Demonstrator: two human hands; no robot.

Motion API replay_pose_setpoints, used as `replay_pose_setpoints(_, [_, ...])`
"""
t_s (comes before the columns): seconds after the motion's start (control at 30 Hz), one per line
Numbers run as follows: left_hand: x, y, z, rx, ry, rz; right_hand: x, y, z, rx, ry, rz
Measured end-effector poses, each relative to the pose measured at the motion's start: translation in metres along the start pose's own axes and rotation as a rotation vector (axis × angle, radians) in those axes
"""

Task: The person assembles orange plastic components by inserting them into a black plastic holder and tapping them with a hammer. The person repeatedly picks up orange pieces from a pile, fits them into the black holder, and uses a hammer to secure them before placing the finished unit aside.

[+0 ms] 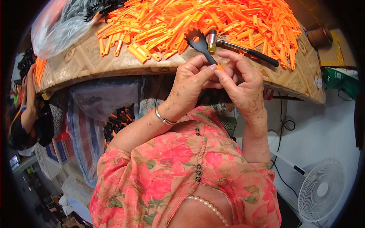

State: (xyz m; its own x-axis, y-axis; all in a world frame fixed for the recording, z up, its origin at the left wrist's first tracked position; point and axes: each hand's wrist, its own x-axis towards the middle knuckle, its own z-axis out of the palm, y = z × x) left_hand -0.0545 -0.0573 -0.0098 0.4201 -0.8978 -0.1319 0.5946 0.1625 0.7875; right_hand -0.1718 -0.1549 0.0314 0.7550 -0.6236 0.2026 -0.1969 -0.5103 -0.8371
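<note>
Near the table's front edge, my left hand (188, 85) is closed on the thin stem of a black spaghetti server (198, 42). The server's toothed head, with a hole in it, points away from me over the tabletop. My right hand (245, 81) pinches an orange handle (220, 67) at the lower end of that stem. Only a small piece of this handle shows between the fingers; the rest is hidden. Just beyond my hands lies a hammer (247, 51) with a black grip and a clear yellowish face.
Loose orange handles (213, 22) are heaped across the patterned table (81, 62). Black toothed parts (100, 9) lie by a clear plastic bag (61, 30) at far left. A striped sack (81, 125) hangs below. Another person's arm (28, 110) is at left; a white fan (322, 189) stands lower right.
</note>
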Motion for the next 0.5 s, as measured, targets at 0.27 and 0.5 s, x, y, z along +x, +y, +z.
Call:
replay_pose_setpoints(0.27, [-0.002, 0.008, -0.008, -0.054, 0.055, 0.093, -0.004, 0.009, 0.018, 0.331, 0.041, 0.010])
replay_pose_setpoints(0.5, [-0.001, 0.008, -0.010, -0.032, 0.126, 0.142, -0.011, 0.024, 0.017, 0.061, 0.284, -0.171])
